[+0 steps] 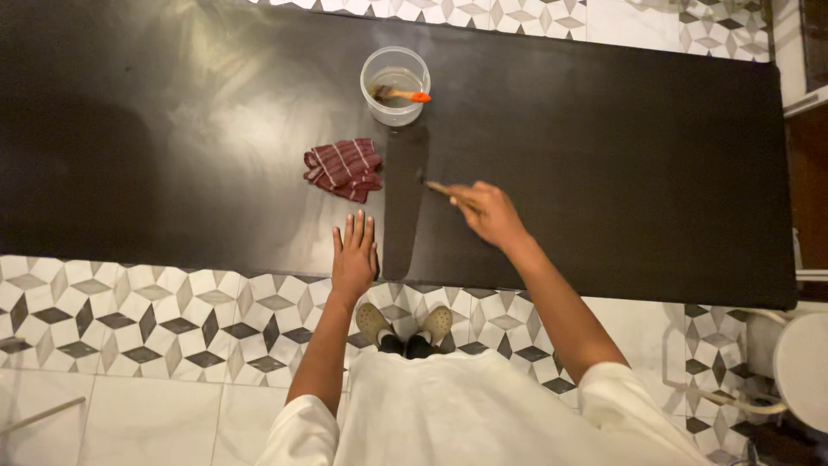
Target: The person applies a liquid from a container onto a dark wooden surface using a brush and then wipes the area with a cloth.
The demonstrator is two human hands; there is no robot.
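A long dark board [604, 155] lies across the patterned tile floor. My left hand [354, 253] rests flat near its front edge, fingers together, holding nothing. My right hand [489, 212] grips a wooden-handled paintbrush [442, 188] whose bristle end touches the board beside a darker wet strip [404, 198]. That strip runs from the front edge up toward a clear plastic tub [395, 85]. In the tub rests a second brush with an orange handle [402, 94]. A folded maroon striped cloth [343, 167] lies left of the strip.
My feet in light shoes [405, 328] stand on the tiles just in front of the board. A white round object [802, 367] with a curved tube sits at the lower right. A thin stick [39, 416] lies on the floor at lower left.
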